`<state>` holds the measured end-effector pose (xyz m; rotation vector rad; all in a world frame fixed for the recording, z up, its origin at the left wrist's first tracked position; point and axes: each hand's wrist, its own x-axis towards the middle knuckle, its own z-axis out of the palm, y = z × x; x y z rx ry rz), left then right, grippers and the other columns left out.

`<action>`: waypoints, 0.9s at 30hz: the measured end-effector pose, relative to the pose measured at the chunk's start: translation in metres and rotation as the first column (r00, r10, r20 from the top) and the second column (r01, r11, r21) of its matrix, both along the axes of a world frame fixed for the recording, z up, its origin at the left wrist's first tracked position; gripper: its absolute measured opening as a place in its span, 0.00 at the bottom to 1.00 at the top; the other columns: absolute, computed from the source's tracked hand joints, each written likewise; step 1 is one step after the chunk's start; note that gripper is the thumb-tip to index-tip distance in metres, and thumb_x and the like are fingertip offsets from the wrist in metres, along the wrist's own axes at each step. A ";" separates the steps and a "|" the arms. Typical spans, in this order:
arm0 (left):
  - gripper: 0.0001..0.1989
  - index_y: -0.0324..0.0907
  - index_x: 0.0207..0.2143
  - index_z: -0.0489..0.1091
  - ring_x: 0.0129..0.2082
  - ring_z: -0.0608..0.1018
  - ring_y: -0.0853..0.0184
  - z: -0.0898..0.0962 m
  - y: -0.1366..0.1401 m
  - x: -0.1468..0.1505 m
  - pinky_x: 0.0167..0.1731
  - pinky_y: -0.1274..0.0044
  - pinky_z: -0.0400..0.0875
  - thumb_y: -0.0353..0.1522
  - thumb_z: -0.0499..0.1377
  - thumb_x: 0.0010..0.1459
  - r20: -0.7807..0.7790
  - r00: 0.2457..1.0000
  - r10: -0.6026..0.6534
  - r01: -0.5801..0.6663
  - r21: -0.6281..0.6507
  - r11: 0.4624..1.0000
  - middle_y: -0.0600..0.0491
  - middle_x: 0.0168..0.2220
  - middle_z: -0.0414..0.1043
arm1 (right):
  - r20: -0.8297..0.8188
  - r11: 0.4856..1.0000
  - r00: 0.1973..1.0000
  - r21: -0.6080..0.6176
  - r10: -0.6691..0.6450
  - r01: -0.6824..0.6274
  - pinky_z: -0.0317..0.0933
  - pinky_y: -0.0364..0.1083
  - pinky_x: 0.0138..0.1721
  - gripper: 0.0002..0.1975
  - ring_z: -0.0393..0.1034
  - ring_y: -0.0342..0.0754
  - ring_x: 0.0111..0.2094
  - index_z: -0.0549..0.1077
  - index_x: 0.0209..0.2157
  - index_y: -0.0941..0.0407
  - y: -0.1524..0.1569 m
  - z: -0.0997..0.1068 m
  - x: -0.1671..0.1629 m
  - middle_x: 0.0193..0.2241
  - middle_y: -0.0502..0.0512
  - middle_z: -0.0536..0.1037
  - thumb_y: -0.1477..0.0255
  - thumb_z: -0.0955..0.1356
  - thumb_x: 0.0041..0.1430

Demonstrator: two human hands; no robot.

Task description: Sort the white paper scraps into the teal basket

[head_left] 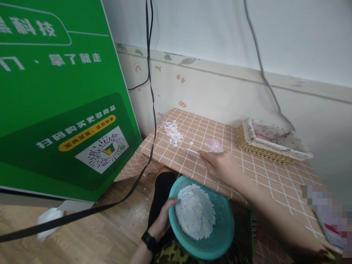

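My left hand (164,216) is closed on the left rim of a teal plastic strainer basket (224,223), which rests on my lap. A mound of small pale blue-white flakes (195,212) fills much of it. Over the table's near edge, my right hand (218,164) pinches a thin white strip (193,151); its exact kind is unclear. Just beyond the fingers lies a small pile of pinkish, translucent bits (214,145). Farther left is a heap of white and pink pieces (173,132), and one loose white piece (191,143) sits between the piles.
A checked brown cloth covers the table (203,126). At its back right stands a wicker basket (266,141) with a fabric lining. A tall green panel (68,99) with white lettering blocks the left. A black cable (152,99) hangs before me; a grey cable (261,66) runs down the wall.
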<state>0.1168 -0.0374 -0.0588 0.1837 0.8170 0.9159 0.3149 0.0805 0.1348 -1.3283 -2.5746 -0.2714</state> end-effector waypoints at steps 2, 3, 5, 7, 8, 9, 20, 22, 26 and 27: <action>0.17 0.32 0.40 0.75 0.37 0.79 0.57 0.001 0.000 0.001 0.46 0.67 0.66 0.37 0.57 0.54 0.002 1.000 -0.004 0.004 0.011 1.000 0.44 0.35 0.80 | 0.030 1.000 1.000 -0.009 0.003 -0.003 0.48 0.45 0.25 0.15 0.69 0.44 0.24 0.72 0.47 0.56 -0.004 -0.004 -0.004 0.26 0.52 0.78 0.75 0.59 0.61; 0.17 0.32 0.39 0.75 0.37 0.79 0.57 0.001 0.001 0.001 0.46 0.67 0.66 0.37 0.57 0.54 0.007 1.000 -0.007 0.007 0.015 1.000 0.44 0.35 0.80 | 0.041 1.000 0.999 -0.010 0.007 -0.006 0.47 0.45 0.25 0.16 0.69 0.44 0.24 0.71 0.48 0.55 -0.006 -0.006 -0.006 0.27 0.53 0.79 0.75 0.59 0.60; 0.17 0.32 0.40 0.74 0.37 0.79 0.57 0.002 0.001 0.001 0.47 0.67 0.66 0.37 0.56 0.54 0.027 1.000 -0.013 0.013 0.017 1.000 0.44 0.35 0.80 | 0.055 1.000 0.998 0.010 -0.025 0.024 0.46 0.45 0.25 0.18 0.69 0.45 0.24 0.69 0.50 0.54 -0.005 -0.008 -0.009 0.29 0.53 0.79 0.75 0.59 0.60; 0.17 0.32 0.41 0.74 0.38 0.79 0.57 0.002 0.000 0.001 0.48 0.67 0.65 0.36 0.56 0.55 0.043 0.999 -0.014 0.014 0.012 1.000 0.44 0.36 0.80 | 0.072 0.991 0.989 0.056 -0.129 0.125 0.44 0.45 0.25 0.17 0.68 0.46 0.24 0.70 0.49 0.54 0.004 -0.008 -0.010 0.28 0.54 0.79 0.74 0.59 0.60; 0.17 0.32 0.41 0.74 0.38 0.79 0.57 0.002 0.000 0.000 0.48 0.67 0.65 0.36 0.56 0.55 0.046 0.999 -0.011 0.011 0.011 1.000 0.44 0.36 0.80 | 0.080 0.978 0.977 0.083 -0.196 0.190 0.43 0.46 0.25 0.16 0.68 0.46 0.24 0.71 0.46 0.54 0.010 -0.007 -0.010 0.27 0.54 0.78 0.74 0.58 0.61; 0.17 0.32 0.41 0.74 0.38 0.79 0.56 0.002 0.000 0.000 0.48 0.67 0.65 0.36 0.56 0.55 0.047 0.999 -0.010 0.010 0.010 1.000 0.44 0.36 0.80 | 0.087 0.963 0.962 0.103 -0.258 0.249 0.42 0.46 0.25 0.14 0.68 0.46 0.24 0.72 0.43 0.54 0.017 -0.006 -0.010 0.26 0.55 0.78 0.73 0.58 0.61; 0.18 0.32 0.41 0.74 0.40 0.79 0.54 0.008 0.000 -0.002 0.49 0.66 0.65 0.37 0.58 0.53 0.035 0.999 0.003 -0.003 -0.002 1.000 0.43 0.37 0.80 | 0.142 0.951 0.941 0.077 -0.307 0.298 0.41 0.45 0.24 0.15 0.67 0.48 0.22 0.72 0.41 0.53 0.041 -0.001 -0.011 0.24 0.56 0.77 0.69 0.57 0.63; 0.18 0.32 0.40 0.74 0.40 0.79 0.54 0.008 0.000 -0.002 0.49 0.66 0.65 0.37 0.58 0.53 0.039 0.999 0.010 -0.010 -0.004 1.000 0.43 0.36 0.81 | 0.150 0.957 0.945 0.065 -0.290 0.283 0.41 0.45 0.24 0.14 0.67 0.48 0.22 0.73 0.39 0.54 0.043 -0.001 -0.010 0.24 0.57 0.77 0.68 0.57 0.62; 0.17 0.32 0.39 0.75 0.40 0.79 0.54 0.011 0.000 -0.001 0.48 0.67 0.66 0.37 0.59 0.51 0.030 0.999 0.024 -0.023 -0.020 1.000 0.42 0.36 0.80 | 0.118 0.979 0.972 0.031 -0.204 0.202 0.44 0.45 0.25 0.15 0.66 0.46 0.25 0.73 0.33 0.56 0.038 0.000 -0.004 0.23 0.57 0.76 0.70 0.57 0.62; 0.18 0.32 0.39 0.75 0.40 0.79 0.54 0.012 0.000 -0.001 0.47 0.67 0.66 0.37 0.60 0.51 0.024 0.999 0.025 -0.024 -0.027 0.999 0.42 0.35 0.80 | 0.111 0.983 0.977 0.028 -0.184 0.182 0.44 0.45 0.26 0.15 0.65 0.46 0.25 0.73 0.32 0.56 0.035 0.000 -0.002 0.23 0.57 0.75 0.70 0.57 0.63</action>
